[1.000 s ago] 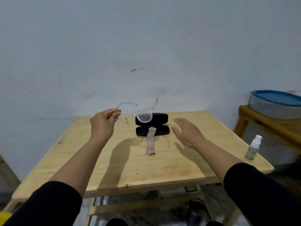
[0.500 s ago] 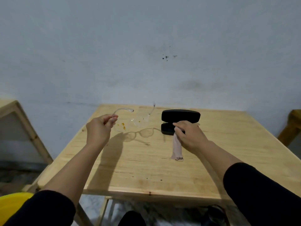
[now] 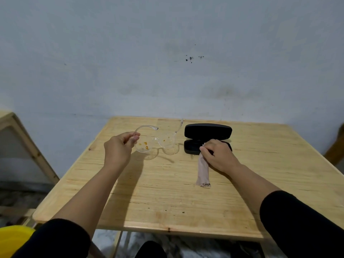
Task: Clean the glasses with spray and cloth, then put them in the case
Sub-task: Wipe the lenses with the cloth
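While the left hand (image 3: 120,146) pinches one temple arm of the clear plastic-framed glasses (image 3: 155,142) and holds them just above the pale wooden table (image 3: 167,192), the right hand (image 3: 216,155) is closed on the upper end of the folded pinkish-grey cleaning cloth (image 3: 203,171), whose lower end lies flat on the wood. Orange specks dot both lenses, so the wiping is not yet done. Just right of the glasses sits the black hard-shell glasses case (image 3: 207,135), lying open, with the cloth's top edge at its near half. No spray bottle is in view.

As a judgement, the glasses are very light, stiff and fragile; held by a single temple arm they can swing or twist at the hinge, so a steadier hold would be at the frame's rim or bridge, with fingers kept off the lenses. Clear plastic may be slippery if wet. The cloth is soft and limp and will drape rather than keep its shape; bunching it between thumb and fingers should give a pad to rub each lens from both sides.
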Tool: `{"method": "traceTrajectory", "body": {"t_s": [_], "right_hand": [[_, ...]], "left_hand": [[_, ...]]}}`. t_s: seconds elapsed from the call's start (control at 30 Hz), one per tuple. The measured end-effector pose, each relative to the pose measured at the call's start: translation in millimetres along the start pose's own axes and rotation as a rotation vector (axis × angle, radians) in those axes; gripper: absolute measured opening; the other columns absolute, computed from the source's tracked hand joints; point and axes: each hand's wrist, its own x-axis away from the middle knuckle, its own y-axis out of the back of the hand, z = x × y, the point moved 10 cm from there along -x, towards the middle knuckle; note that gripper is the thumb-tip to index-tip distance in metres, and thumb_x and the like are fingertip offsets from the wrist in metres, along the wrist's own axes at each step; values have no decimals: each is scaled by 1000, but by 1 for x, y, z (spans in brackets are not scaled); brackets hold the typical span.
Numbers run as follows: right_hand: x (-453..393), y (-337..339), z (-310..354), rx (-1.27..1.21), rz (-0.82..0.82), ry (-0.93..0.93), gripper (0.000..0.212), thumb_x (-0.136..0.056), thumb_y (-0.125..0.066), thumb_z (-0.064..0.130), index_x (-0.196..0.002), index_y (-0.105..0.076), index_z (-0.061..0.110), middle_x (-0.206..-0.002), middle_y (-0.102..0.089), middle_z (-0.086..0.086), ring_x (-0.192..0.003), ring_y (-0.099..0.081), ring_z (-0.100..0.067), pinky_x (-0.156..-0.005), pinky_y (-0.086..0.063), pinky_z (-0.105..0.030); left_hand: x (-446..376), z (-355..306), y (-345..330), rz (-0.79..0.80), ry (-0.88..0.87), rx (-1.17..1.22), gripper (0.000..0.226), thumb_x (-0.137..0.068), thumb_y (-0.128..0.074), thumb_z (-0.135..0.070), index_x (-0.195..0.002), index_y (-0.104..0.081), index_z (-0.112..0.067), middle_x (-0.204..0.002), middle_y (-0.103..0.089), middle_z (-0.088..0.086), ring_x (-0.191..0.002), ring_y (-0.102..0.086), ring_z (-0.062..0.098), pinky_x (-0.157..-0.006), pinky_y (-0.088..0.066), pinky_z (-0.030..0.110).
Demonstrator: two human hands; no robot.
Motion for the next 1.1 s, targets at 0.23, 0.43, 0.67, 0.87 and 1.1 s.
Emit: {"method": "traceTrajectory", "body": {"t_s": [0.23, 0.43, 0.67, 0.87, 1.1], "right_hand": [[22, 22, 17, -144, -104, 28, 19, -84, -63, 19, -100, -73, 16, -99, -63, 4, -100, -54, -6, -82, -34, -7], [50, -3, 19, -44, 112, 44, 34, -84, -65, 24, -118, -65, 25, -112, -50, 3, -107, -45, -7, -89, -32, -13], [53, -4, 19, -35, 90, -91, 12, -86, -65, 21, -92, -70, 13, -107, -49, 1, -105, -46, -12, -86, -31, -17], [69, 10, 10, -587, -115, -388, 11, -91, -58, 18, -84, -65, 11, -81, -70, 3, -78, -65, -16, -72, -52, -23], [86, 6, 13, -1426, -280, -575, 11, -90, -59, 19, -89, -64, 9, -93, -69, -10, -91, -59, -19, -95, -47, -37]], "left_hand": [[0, -4, -5, 2, -15, 18, 14, -89, -60, -16, -97, -71, -14, -84, -68, 2, -80, -65, 13, -83, -43, 19], [7, -7, -16, 21, -35, 24, 13, -88, -60, -16, -95, -71, -16, -81, -68, 1, -77, -64, 10, -76, -43, 13], [15, -12, -20, 31, -48, 45, 13, -88, -60, -16, -94, -72, -17, -81, -68, -1, -76, -63, 4, -84, -46, 19], [28, -19, -26, 52, -58, 80, 13, -89, -60, -16, -94, -72, -16, -80, -68, -9, -82, -66, 12, -74, -45, 12], [56, -38, -53, 119, -95, 123, 14, -89, -60, -16, -94, -72, -18, -83, -69, -8, -78, -66, 3, -70, -47, 4]]}}
